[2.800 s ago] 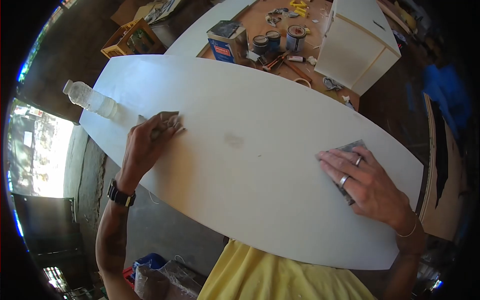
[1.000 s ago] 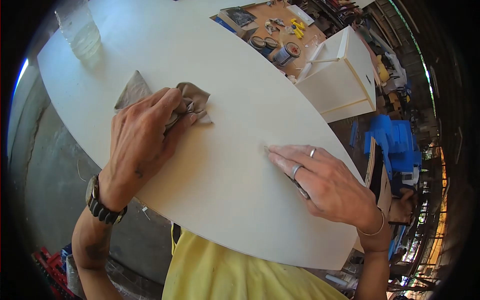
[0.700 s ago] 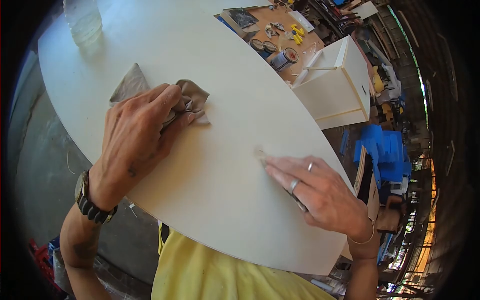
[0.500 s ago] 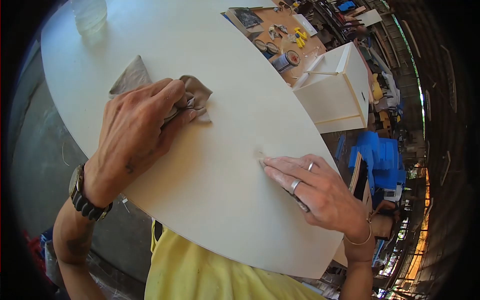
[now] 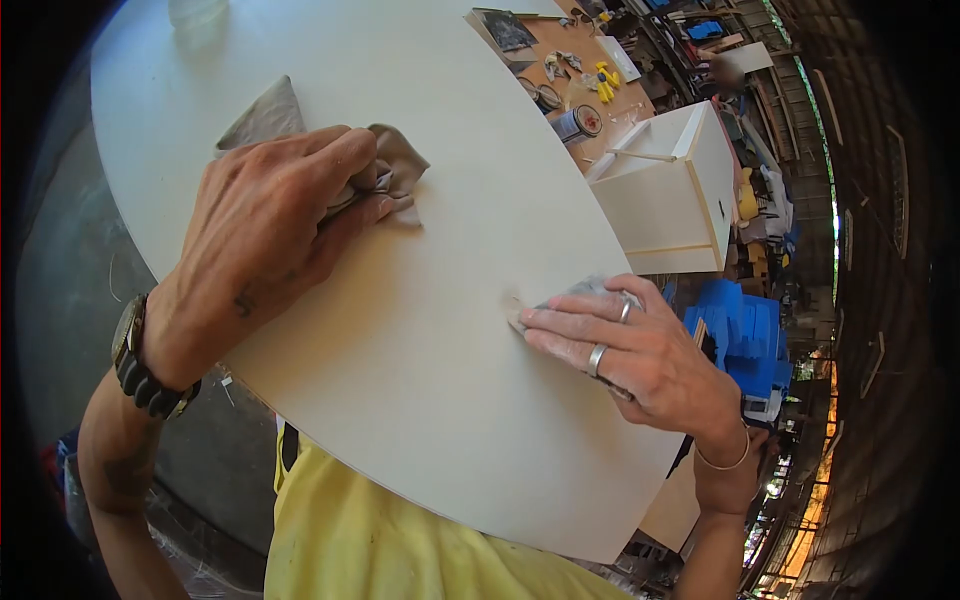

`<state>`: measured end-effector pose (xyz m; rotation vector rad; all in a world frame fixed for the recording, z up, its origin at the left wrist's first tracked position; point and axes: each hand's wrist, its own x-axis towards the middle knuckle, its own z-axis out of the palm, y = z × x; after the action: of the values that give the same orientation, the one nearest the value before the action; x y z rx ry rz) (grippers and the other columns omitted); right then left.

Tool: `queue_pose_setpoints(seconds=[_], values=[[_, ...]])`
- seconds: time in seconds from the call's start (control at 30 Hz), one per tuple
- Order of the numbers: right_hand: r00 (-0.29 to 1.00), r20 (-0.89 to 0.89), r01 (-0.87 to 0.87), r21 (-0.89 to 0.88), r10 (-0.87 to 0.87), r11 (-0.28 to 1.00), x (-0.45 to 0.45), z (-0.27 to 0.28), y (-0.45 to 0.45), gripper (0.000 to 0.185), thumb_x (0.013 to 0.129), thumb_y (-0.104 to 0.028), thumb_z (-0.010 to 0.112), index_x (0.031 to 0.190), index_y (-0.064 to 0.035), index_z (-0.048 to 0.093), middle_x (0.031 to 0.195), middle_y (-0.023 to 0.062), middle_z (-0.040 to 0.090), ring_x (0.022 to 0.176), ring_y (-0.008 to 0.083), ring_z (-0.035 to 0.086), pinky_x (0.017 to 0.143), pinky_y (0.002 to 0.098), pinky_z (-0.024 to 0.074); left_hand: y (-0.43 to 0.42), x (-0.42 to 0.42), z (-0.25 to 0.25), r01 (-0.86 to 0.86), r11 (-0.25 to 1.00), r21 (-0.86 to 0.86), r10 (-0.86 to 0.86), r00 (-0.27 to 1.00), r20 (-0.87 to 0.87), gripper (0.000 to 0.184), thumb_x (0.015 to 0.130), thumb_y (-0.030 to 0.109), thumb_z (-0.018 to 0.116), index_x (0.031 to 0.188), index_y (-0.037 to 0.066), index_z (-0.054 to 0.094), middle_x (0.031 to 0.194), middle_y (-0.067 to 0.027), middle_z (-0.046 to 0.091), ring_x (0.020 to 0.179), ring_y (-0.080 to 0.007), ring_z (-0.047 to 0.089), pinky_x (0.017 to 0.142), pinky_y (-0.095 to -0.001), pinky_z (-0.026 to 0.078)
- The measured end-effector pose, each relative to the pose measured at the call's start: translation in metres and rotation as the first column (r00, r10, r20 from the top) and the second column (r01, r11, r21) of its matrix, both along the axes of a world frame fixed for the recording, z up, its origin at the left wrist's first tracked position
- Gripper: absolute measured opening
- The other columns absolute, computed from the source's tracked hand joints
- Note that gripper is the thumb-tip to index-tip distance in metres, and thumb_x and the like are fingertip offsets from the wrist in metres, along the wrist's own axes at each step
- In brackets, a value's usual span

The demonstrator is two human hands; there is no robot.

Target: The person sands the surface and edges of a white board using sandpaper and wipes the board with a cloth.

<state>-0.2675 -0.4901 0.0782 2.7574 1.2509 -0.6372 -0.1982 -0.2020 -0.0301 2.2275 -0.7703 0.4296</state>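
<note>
A large white board [image 5: 450,420] with curved edges spreads out before me. My left hand [image 5: 280,210] is closed around a crumpled grey-beige cloth [image 5: 265,115], whose corners stick out on both sides of the fist. To the right, my right hand [image 5: 635,350] lies on the board, fingers together, pressing down a dusty grey sheet [image 5: 590,285] that looks like sandpaper; most of it is hidden under the fingers. Just beyond the fingertips is a small pale brownish patch [image 5: 514,302] on the board's surface.
A clear container [image 5: 197,12] stands at the board's far end. Beyond the right edge are a tin can [image 5: 577,124], yellow clamps [image 5: 606,82] on a wooden bench, a white cabinet box [image 5: 660,200] and blue plastic pieces [image 5: 740,330].
My right hand has shifted slightly up, and more of the grey sheet shows beside its fingers. My left hand still grips the cloth. The view has tilted a little.
</note>
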Motion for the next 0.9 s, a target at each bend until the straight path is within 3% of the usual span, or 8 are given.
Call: queue_pose_setpoints(seconds=[0.27,0.37,0.47,0.57,0.67,0.77,0.9], values=[[1.0,0.025,-0.013,0.015,0.013,1.0,-0.005,-0.004,0.0,0.07,0.068,0.005,0.065,0.135,-0.0088,0.054,0.14,0.0028,0.056,0.126,0.0193,0.053,0.104,0.0418,0.0348,0.001,0.0,-0.003,0.009,1.0,-0.005,-0.009,1.0,-0.016,0.024,0.084,0.012,0.07,0.083,0.002,0.049,0.074,-0.0108,0.057,0.068,-0.0325,0.058,0.061,-0.0409,0.044],[0.997,0.054,0.056,0.076,-0.06,0.996,-0.005,-0.01,0.006,0.066,0.072,0.01,0.057,0.135,-0.0105,0.057,0.139,0.0022,0.058,0.125,0.0208,0.055,0.104,0.044,0.0357,0.002,-0.001,-0.003,0.002,1.0,0.0,-0.002,1.0,-0.007,0.023,0.084,0.012,0.071,0.083,0.002,0.049,0.074,-0.0107,0.057,0.069,-0.0327,0.059,0.061,-0.0407,0.044],[0.999,0.02,0.029,0.054,-0.03,0.998,-0.006,-0.007,0.002,0.068,0.072,0.009,0.058,0.137,-0.0106,0.056,0.14,0.0027,0.057,0.125,0.0208,0.055,0.105,0.044,0.0351,0.002,-0.002,-0.003,0.011,1.0,0.003,-0.011,1.0,-0.002,0.023,0.084,0.011,0.071,0.083,0.003,0.049,0.074,-0.0106,0.057,0.069,-0.0325,0.059,0.061,-0.0404,0.044],[0.997,0.073,-0.029,0.05,0.025,0.998,-0.005,-0.009,0.003,0.068,0.068,0.004,0.066,0.134,-0.0073,0.055,0.142,0.003,0.055,0.124,0.0192,0.054,0.105,0.0407,0.0343,0.003,-0.004,-0.005,-0.012,1.0,-0.003,0.012,1.0,0.0,0.023,0.084,0.011,0.071,0.083,0.003,0.049,0.074,-0.0106,0.057,0.068,-0.032,0.058,0.06,-0.0402,0.044],[0.994,0.112,-0.024,0.059,0.017,0.998,-0.002,-0.012,0.0,0.067,0.069,0.004,0.066,0.134,-0.008,0.055,0.142,0.0018,0.054,0.125,0.0191,0.053,0.106,0.0421,0.0336,0.001,0.001,0.0,0.018,1.0,0.013,-0.018,1.0,0.0,0.023,0.084,0.012,0.07,0.083,0.003,0.049,0.073,-0.0103,0.057,0.067,-0.0312,0.057,0.06,-0.0398,0.044],[1.0,0.008,-0.019,0.016,0.019,1.0,-0.014,-0.005,-0.011,0.067,0.07,0.004,0.066,0.134,-0.0098,0.055,0.142,-0.0006,0.055,0.125,0.0187,0.053,0.107,0.0436,0.0325,0.002,0.001,0.001,0.021,1.0,-0.004,-0.021,1.0,0.003,0.023,0.085,0.013,0.07,0.083,0.003,0.049,0.073,-0.01,0.057,0.065,-0.0306,0.057,0.06,-0.0394,0.044],[0.995,0.098,-0.033,0.01,0.032,0.999,-0.007,-0.009,-0.007,0.066,0.071,0.003,0.065,0.134,-0.0135,0.057,0.14,-0.0025,0.056,0.126,0.018,0.053,0.107,0.0441,0.0315,0.002,0.0,0.0,0.027,1.0,0.002,-0.027,0.999,0.02,0.023,0.085,0.013,0.07,0.083,0.003,0.049,0.072,-0.0098,0.057,0.065,-0.0304,0.057,0.059,-0.0394,0.043]])
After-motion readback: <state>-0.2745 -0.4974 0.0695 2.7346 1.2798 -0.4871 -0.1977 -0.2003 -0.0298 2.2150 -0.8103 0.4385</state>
